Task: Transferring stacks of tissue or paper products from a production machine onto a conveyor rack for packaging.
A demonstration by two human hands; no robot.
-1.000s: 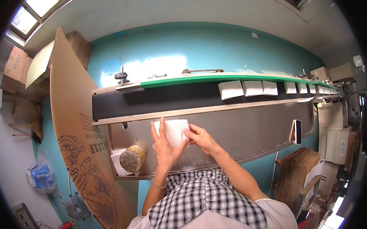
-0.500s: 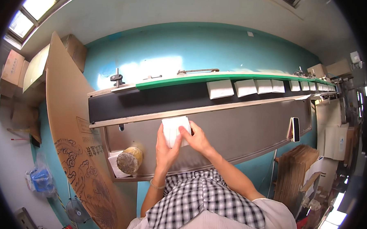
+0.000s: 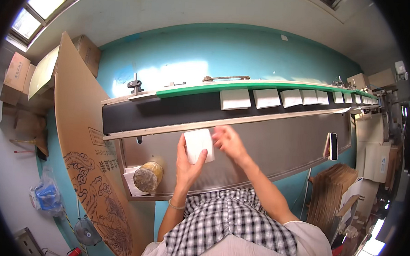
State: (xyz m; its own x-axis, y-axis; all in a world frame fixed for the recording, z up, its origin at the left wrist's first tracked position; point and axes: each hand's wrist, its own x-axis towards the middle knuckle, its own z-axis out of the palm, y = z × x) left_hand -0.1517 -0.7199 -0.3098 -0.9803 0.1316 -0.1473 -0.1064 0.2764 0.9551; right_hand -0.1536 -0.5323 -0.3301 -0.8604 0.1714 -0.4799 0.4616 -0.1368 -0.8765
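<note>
My left hand is closed round a stack of white folded paper sheets, held over the brown metal worktop. The thumb lies across the front of the stack and the fingers run along its left edge. Just right of the stack my right hand is raised, its bent fingers slightly blurred and apart, with nothing seen in them. Beyond both hands runs a black conveyor belt, bearing several white paper stacks in a row against a green guide rail.
A cylindrical yellowish block with a grey end stands at the worktop's left, beside white paper. A phone stands at the right end. A tall cardboard sheet rises on the left; flattened cardboard is piled at the lower right.
My right hand has let go of the paper stack and moved off to its right; the left hand keeps hold. The white stacks on the belt have shifted left.
</note>
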